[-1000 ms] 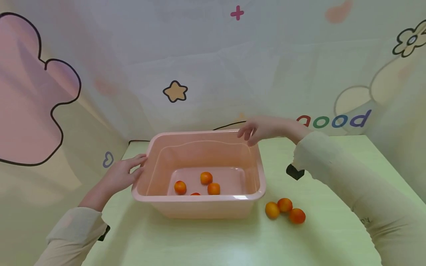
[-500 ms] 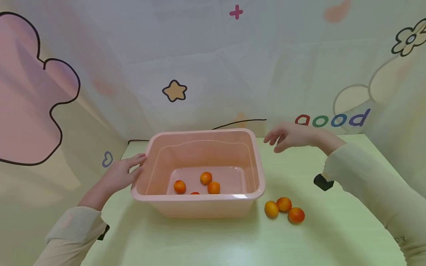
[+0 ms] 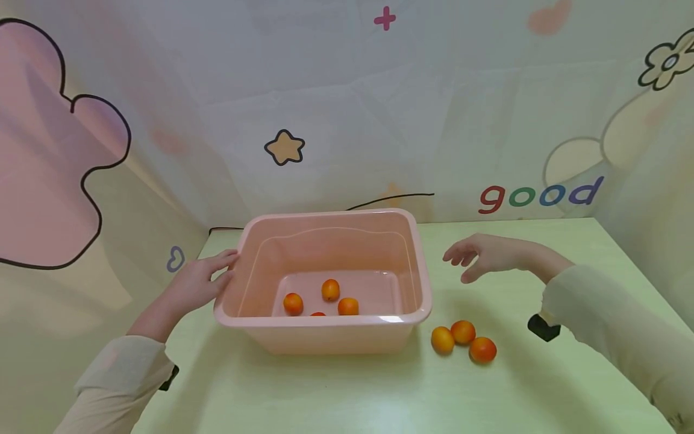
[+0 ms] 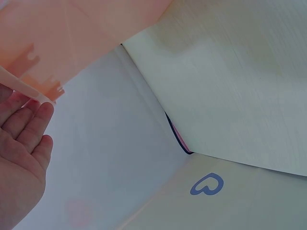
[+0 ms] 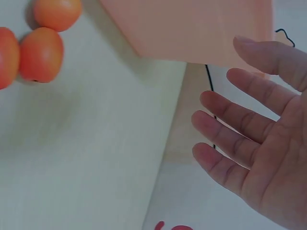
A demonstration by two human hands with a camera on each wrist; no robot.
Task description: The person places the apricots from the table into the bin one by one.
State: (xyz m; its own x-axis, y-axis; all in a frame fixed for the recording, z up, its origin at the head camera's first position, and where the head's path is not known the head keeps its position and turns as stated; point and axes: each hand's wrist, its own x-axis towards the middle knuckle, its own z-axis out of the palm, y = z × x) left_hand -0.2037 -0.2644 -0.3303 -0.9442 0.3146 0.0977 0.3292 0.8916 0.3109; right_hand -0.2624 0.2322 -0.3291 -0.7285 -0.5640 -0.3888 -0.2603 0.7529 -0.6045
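A pink plastic basin (image 3: 331, 339) stands on the table, open at the top. My left hand (image 3: 196, 283) holds its left rim; in the left wrist view the fingers (image 4: 36, 124) lie at the rim's underside, while the thumb is hidden there. Several small orange-red fruits (image 3: 330, 290) lie on the basin's floor, one partly hidden by the front rim. To the basin's right hovers my right hand (image 3: 494, 254), fingers loosely bent and holding nothing. Below it, three more orange-red fruits (image 3: 463, 333) sit close together on the table; they also appear in the right wrist view.
The pale green table (image 3: 347, 398) ends at the back against a hanging printed cloth (image 3: 347, 120) with a star and the word "good". More cloth closes off both sides. A black wrist device (image 3: 544, 327) sits below the right sleeve.
My right hand has moved from above the basin's back right corner to the right, then lower towards the table. One fruit in the basin has shifted slightly. The left hand has stayed put.
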